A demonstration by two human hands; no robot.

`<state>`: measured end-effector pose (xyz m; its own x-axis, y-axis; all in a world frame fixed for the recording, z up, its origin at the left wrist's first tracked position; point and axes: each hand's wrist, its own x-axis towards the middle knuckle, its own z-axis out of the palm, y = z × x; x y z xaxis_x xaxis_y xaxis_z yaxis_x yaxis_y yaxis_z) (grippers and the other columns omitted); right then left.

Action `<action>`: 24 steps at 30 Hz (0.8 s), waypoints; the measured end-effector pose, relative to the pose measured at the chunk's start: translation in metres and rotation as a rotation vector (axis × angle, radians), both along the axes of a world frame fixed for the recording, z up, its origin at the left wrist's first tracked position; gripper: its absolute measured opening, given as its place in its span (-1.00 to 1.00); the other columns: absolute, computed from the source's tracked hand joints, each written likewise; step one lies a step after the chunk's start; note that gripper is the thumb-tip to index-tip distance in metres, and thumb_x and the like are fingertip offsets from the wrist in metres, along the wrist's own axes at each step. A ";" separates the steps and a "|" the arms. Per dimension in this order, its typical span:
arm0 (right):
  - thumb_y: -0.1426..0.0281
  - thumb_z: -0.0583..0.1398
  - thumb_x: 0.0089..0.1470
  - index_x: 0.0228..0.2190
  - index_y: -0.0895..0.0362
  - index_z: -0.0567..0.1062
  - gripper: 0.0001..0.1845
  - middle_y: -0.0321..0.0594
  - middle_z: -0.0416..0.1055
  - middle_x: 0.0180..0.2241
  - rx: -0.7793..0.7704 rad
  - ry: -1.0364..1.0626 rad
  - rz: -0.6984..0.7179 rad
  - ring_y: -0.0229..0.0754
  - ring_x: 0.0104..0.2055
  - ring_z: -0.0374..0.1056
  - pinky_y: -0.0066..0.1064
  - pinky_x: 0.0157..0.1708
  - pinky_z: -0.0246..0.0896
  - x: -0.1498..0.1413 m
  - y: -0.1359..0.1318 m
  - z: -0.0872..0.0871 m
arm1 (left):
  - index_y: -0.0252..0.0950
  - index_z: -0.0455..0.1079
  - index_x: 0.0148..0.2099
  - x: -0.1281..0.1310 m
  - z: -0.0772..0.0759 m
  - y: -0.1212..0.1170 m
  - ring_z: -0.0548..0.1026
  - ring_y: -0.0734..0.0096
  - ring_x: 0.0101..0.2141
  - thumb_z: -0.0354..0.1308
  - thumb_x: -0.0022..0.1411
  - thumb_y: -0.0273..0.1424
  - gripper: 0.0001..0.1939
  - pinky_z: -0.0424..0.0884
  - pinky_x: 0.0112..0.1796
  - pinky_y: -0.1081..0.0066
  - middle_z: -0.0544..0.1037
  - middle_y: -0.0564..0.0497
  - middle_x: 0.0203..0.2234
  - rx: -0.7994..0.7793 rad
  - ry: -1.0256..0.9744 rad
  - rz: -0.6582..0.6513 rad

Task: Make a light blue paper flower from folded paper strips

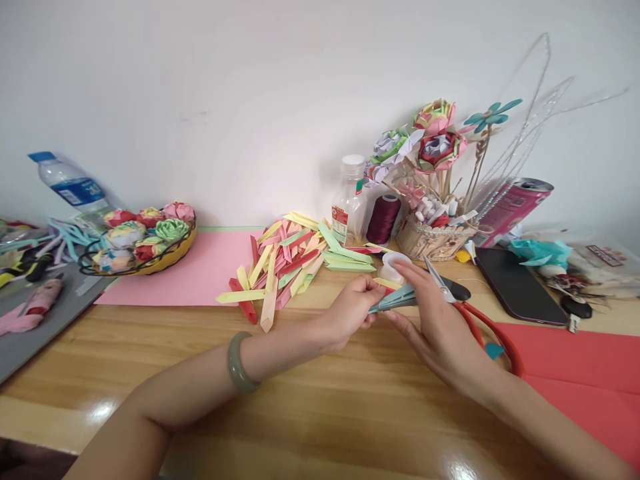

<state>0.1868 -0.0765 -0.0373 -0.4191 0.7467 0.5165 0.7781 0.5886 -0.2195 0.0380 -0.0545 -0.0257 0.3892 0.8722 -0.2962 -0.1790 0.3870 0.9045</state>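
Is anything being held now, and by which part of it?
The left hand pinches the blue folded paper by its left end. The right hand is at the other end; whether it grips cannot be told.

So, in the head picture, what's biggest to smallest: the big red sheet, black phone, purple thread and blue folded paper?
1. Red sheet
2. Black phone
3. Purple thread

Unsure: blue folded paper, because the right hand hides part.

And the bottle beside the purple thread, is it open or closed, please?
Closed: the bottle has a white cap on top.
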 end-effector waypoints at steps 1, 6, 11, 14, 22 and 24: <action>0.32 -0.03 0.18 0.09 0.18 0.04 -0.53 0.13 0.08 0.09 -0.040 -0.004 0.021 0.04 0.10 0.13 -0.08 -0.11 0.24 0.000 0.001 -0.002 | -0.30 0.15 -0.45 -0.001 0.000 0.000 0.12 0.63 -0.60 0.01 0.12 -0.42 -0.87 -0.04 -0.58 0.53 0.19 0.13 -0.55 -0.003 0.008 0.005; 0.33 -0.02 0.19 -0.07 0.14 0.28 -0.70 0.10 0.15 0.04 0.071 -0.153 -0.038 0.12 0.05 0.16 -0.05 -0.20 0.26 0.003 0.003 -0.003 | -0.31 0.13 -0.50 -0.007 0.005 0.001 0.17 0.61 -0.55 0.01 0.13 -0.43 -0.83 0.02 -0.56 0.55 0.22 0.12 -0.54 0.046 0.144 0.021; 0.31 -0.10 0.22 -0.27 0.17 0.36 -0.70 -0.05 0.39 -0.30 0.076 -0.274 0.038 -0.15 -0.45 0.34 -0.40 -0.63 0.12 0.007 0.005 0.000 | -0.29 0.12 -0.48 -0.010 0.006 0.005 0.15 0.64 -0.64 -0.02 0.16 -0.39 -0.82 0.07 -0.56 0.53 0.20 0.17 -0.61 0.142 0.207 -0.081; 0.32 -0.11 0.23 -0.29 0.15 0.37 -0.70 -0.12 0.40 -0.38 0.065 -0.303 0.064 -0.21 -0.54 0.31 -0.45 -0.69 -0.01 0.009 0.004 0.001 | -0.29 0.18 -0.45 -0.015 0.001 0.010 0.30 0.53 -0.54 0.01 0.15 -0.31 -0.80 0.21 -0.45 0.48 0.30 0.11 -0.57 0.249 0.247 -0.166; 0.29 -0.10 0.21 -0.39 0.11 0.34 -0.71 -0.17 0.43 -0.47 -0.119 -0.218 0.009 -0.13 -0.53 0.37 -0.39 -0.63 0.09 0.011 0.004 0.004 | -0.24 0.40 -0.21 -0.044 0.010 0.018 0.43 0.32 -0.21 -0.15 0.22 -0.09 -0.59 0.25 -0.19 0.41 0.50 -0.04 -0.27 0.577 0.404 -0.330; 0.27 -0.09 0.20 -0.46 0.09 0.33 -0.69 -0.20 0.42 -0.55 -0.149 -0.229 -0.005 -0.13 -0.59 0.34 -0.39 -0.65 0.05 0.010 0.003 0.007 | -0.20 0.40 -0.15 -0.048 0.014 0.016 0.44 0.29 -0.22 0.01 0.17 -0.16 -0.70 0.26 -0.24 0.42 0.50 -0.03 -0.24 0.699 0.481 -0.480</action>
<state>0.1973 -0.0733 -0.0307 -0.5088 0.8095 0.2930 0.8201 0.5593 -0.1210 -0.0104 -0.0387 -0.0115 0.7221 0.6918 0.0077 0.3065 -0.3299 0.8929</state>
